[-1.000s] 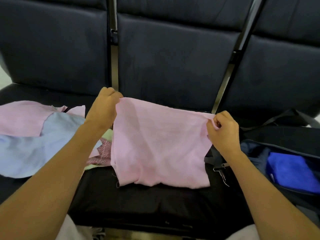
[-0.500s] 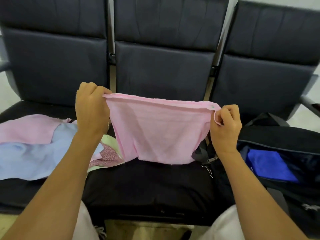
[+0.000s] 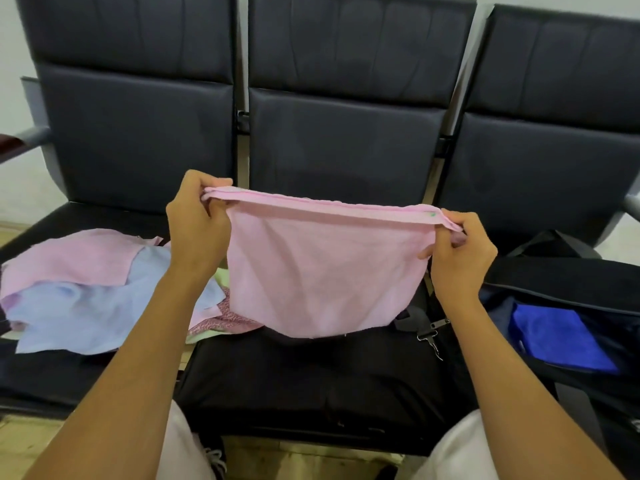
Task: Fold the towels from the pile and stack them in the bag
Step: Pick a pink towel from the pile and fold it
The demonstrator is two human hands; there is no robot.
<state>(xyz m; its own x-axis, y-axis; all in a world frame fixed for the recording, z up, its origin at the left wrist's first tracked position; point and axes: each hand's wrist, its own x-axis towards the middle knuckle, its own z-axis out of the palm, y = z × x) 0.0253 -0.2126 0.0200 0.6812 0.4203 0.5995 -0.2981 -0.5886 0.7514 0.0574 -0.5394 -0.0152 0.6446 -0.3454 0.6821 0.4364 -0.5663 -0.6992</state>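
Pink towel (image 3: 325, 271): raised clear of the middle seat (image 3: 311, 382) since a second ago, now doubled and hanging. Left hand (image 3: 197, 223) and right hand (image 3: 460, 251) each pinch a top corner. First fold made; earlier it draped flat. Pile (image 3: 83, 289) lies left, bag (image 3: 561, 306) right.

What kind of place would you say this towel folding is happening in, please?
Probably a waiting area or lobby. A row of linked black padded seats shares a metal frame with an armrest at the end, set against a plain white wall. An open dark bag sits on the right-hand seat.
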